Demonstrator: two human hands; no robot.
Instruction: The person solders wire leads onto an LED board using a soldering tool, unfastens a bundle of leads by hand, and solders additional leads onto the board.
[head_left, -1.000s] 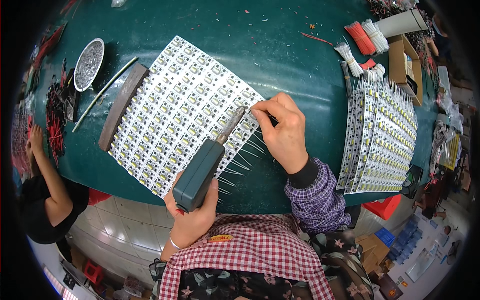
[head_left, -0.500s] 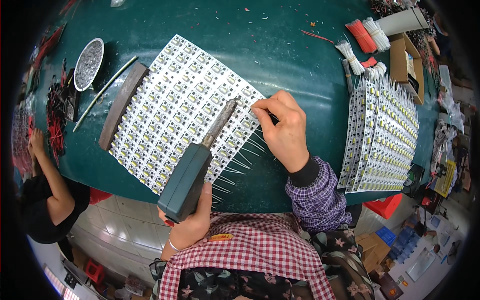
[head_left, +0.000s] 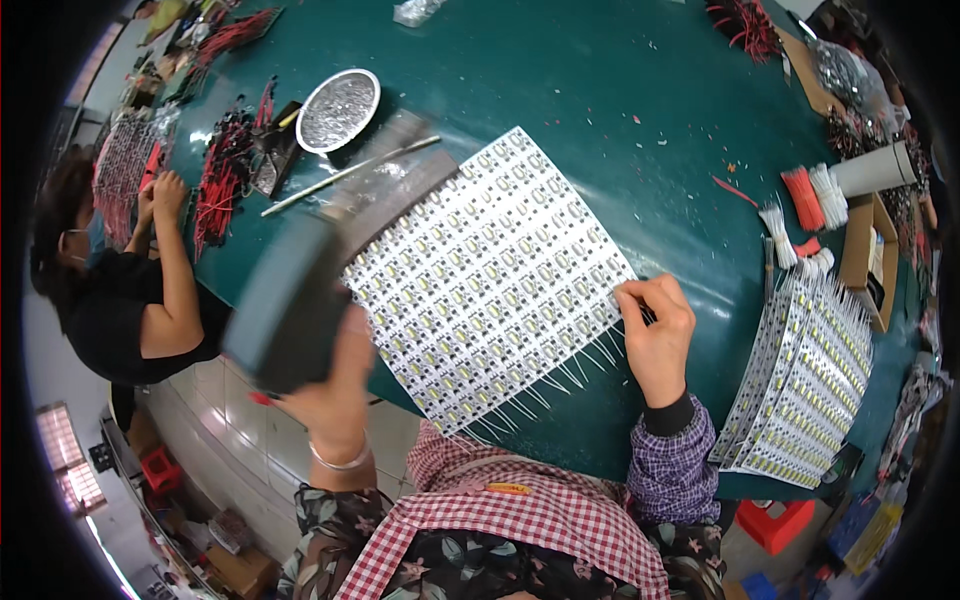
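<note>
A white LED circuit board [head_left: 490, 270], covered in rows of small yellowish LEDs, lies tilted on the green table. Thin white wires [head_left: 535, 392] stick out from its near right edge. My left hand [head_left: 335, 385] is wrapped round the dark green body of a soldering gun [head_left: 290, 305], left of the board and smeared by motion. Its metal tip is too blurred to make out. At the board's right corner is my right hand [head_left: 658, 325], thumb and forefinger pinched at the edge; whatever lies between the fingertips is hidden.
A dark bar [head_left: 405, 200] lies along the board's far left edge. Beyond are a thin stick [head_left: 350, 176] and an oval silvery dish [head_left: 340, 110]. Stacked LED boards [head_left: 800, 380] stand at right, near wire bundles [head_left: 803, 198] and a cardboard box [head_left: 868, 255]. Another person [head_left: 140, 290] works at left.
My left hand has lifted the soldering gun off the board and swung it leftward. My right hand stays at the board's right corner. The whole view has shifted.
</note>
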